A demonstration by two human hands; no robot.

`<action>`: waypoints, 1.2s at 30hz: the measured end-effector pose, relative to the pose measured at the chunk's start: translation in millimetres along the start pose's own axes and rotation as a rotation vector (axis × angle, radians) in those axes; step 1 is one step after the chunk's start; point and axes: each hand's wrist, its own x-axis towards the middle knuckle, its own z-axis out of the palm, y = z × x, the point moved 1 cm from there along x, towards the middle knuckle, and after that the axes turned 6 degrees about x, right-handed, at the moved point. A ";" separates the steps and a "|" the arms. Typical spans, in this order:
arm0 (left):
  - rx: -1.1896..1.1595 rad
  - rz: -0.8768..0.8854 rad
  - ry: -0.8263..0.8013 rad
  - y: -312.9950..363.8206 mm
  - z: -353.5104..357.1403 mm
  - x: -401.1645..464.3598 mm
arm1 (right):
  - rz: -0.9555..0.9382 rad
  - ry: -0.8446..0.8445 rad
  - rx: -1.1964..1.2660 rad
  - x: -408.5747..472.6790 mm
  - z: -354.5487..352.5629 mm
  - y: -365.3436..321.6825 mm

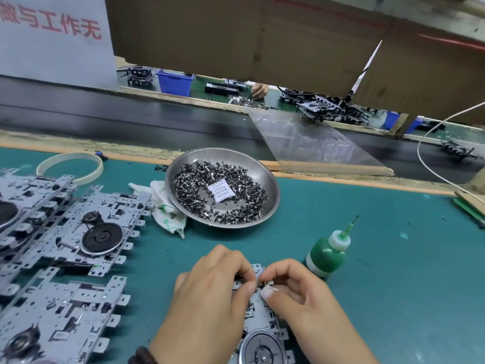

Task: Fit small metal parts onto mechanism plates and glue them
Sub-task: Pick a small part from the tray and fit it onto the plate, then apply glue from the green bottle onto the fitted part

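My left hand (210,292) and right hand (294,292) pinch small metal part (263,285) at mechanism plate (258,319) top edge, near table's (380,258) front edge.

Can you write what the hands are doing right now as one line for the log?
left hand: holds mechanism plate | right hand: pinches small metal part at plate's top edge | glue bottle: upright, untouched

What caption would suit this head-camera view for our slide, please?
Both hands, left hand and right hand, fit a small part onto a mechanism plate beside the glue bottle.
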 end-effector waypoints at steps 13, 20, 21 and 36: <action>0.186 0.275 0.094 4.4 1.2 -7.7 | 0.071 0.086 0.118 -1.0 6.9 -0.8; 0.089 0.191 0.136 -1.4 2.2 -11.6 | -0.054 0.114 -0.066 -16.2 2.2 4.3; 0.062 0.170 0.196 -2.0 0.7 -12.6 | -0.101 0.171 -0.085 -20.9 -2.9 4.6; 0.250 -0.199 0.069 -12.6 -19.6 -19.6 | -0.234 0.246 -0.389 1.9 -51.2 5.5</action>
